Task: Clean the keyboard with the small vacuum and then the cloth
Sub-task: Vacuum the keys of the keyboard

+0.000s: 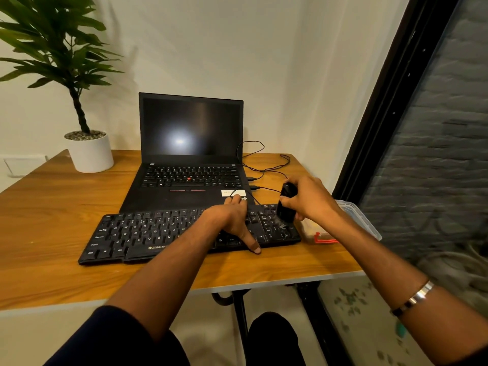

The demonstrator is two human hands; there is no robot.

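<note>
A black keyboard [148, 231] lies across the wooden table [52, 207] in front of a laptop. My left hand [232, 220] rests flat on the keyboard's right-centre part, fingers stretched over its far edge and thumb at its near edge. My right hand [311, 199] grips a small black vacuum [286, 204], held upright with its lower end on the number pad at the keyboard's right end. No cloth shows plainly.
An open black laptop [190, 154] stands behind the keyboard, thin cables [264, 170] running from its right side. A potted plant [89, 151] sits at the back left. A clear plastic box [353, 215] with an orange item lies at the table's right edge.
</note>
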